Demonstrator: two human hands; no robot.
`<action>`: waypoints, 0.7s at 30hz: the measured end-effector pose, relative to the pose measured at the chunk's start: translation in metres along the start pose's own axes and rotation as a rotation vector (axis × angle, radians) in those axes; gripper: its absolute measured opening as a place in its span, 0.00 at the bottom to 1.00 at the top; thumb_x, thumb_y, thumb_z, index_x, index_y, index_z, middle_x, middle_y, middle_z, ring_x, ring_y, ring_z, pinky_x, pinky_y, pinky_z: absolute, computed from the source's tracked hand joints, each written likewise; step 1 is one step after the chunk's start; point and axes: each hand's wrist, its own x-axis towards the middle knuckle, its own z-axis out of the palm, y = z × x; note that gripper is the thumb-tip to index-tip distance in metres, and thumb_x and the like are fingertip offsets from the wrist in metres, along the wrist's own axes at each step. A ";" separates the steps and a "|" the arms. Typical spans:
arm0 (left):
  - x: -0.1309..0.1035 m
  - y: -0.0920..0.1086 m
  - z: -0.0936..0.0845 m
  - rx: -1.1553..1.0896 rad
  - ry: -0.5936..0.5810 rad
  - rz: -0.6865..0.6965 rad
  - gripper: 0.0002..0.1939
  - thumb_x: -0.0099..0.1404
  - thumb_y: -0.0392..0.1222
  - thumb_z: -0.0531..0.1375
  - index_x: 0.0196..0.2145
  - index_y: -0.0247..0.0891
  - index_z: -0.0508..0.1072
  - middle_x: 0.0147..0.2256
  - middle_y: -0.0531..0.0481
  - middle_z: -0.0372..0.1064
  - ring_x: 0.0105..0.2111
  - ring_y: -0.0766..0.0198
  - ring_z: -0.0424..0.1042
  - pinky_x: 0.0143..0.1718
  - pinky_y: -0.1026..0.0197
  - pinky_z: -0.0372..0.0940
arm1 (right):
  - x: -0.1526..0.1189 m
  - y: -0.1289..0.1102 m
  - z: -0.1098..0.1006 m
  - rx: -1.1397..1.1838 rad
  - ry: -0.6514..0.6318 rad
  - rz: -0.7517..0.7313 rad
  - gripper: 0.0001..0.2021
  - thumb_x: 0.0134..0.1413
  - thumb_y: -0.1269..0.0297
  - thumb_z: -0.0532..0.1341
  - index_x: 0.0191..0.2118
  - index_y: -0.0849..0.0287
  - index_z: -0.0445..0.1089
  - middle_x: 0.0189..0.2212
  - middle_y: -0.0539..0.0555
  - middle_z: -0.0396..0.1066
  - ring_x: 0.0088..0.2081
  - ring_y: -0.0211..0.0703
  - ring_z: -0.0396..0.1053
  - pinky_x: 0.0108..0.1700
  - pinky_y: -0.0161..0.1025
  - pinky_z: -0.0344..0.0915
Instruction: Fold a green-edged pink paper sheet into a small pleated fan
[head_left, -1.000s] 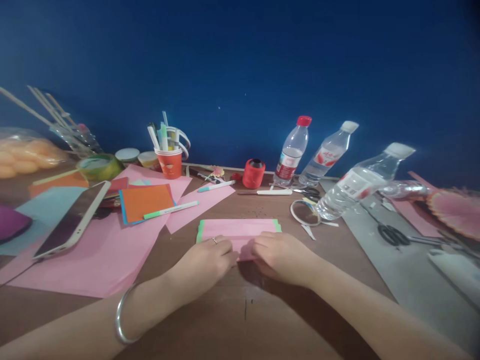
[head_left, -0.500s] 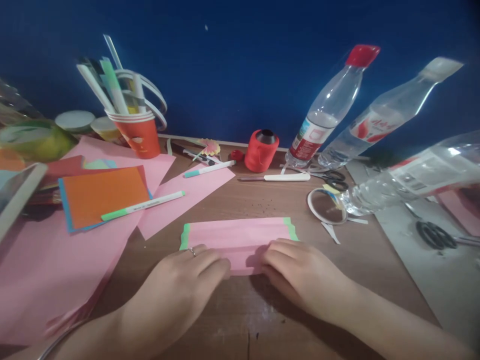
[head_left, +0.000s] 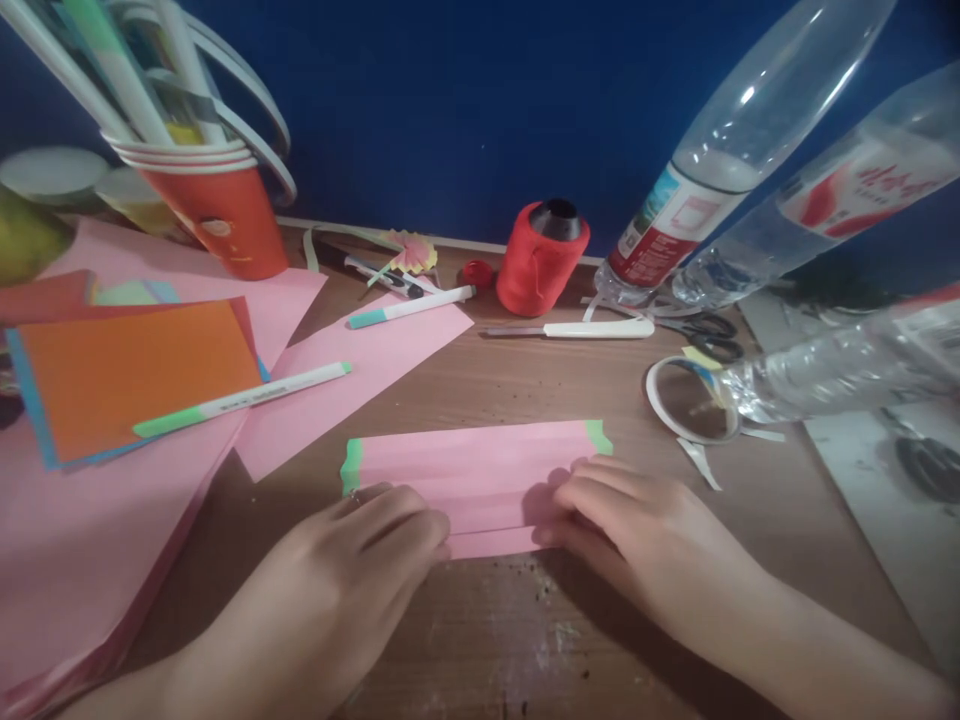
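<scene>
A strip of pink paper (head_left: 480, 465) with wavy green ends lies across the wooden table in front of me. Creases run along its length, and a narrow band at its near edge is folded. My left hand (head_left: 367, 560) pinches the near left part, its thumb and fingers bent over the edge. At the near right part, my right hand (head_left: 637, 520) grips the same sheet with curled fingers. Both hands hide the paper's near corners, and the fingertips underneath cannot be seen.
On the left are orange paper (head_left: 142, 370), a green marker (head_left: 247, 400), pink sheets (head_left: 90, 540) and a red cup (head_left: 225, 220) of pens. Behind stand red thread (head_left: 541, 262) and a white-handled knife (head_left: 592, 329). To the right are a tape roll (head_left: 694, 400), scissors (head_left: 709, 330) and plastic bottles (head_left: 675, 225).
The view has come closer, so surrounding things sit farther outward. A fold line now shows along the paper's near edge between my hands. Both hands still hold the paper.
</scene>
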 end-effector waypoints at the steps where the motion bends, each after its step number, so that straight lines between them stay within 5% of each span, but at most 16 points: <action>1: 0.000 0.000 0.000 -0.003 0.001 0.002 0.12 0.66 0.33 0.48 0.33 0.41 0.70 0.30 0.52 0.67 0.29 0.66 0.67 0.33 0.64 0.65 | 0.000 0.000 -0.001 0.008 -0.010 0.007 0.09 0.60 0.59 0.56 0.30 0.55 0.67 0.29 0.51 0.70 0.32 0.42 0.67 0.33 0.38 0.63; 21: -0.004 0.000 -0.003 0.122 -0.031 0.105 0.12 0.66 0.33 0.50 0.38 0.41 0.72 0.33 0.50 0.66 0.37 0.61 0.67 0.40 0.58 0.66 | 0.004 0.002 0.000 0.058 0.018 0.016 0.10 0.58 0.60 0.58 0.26 0.55 0.64 0.26 0.49 0.70 0.29 0.40 0.67 0.30 0.36 0.60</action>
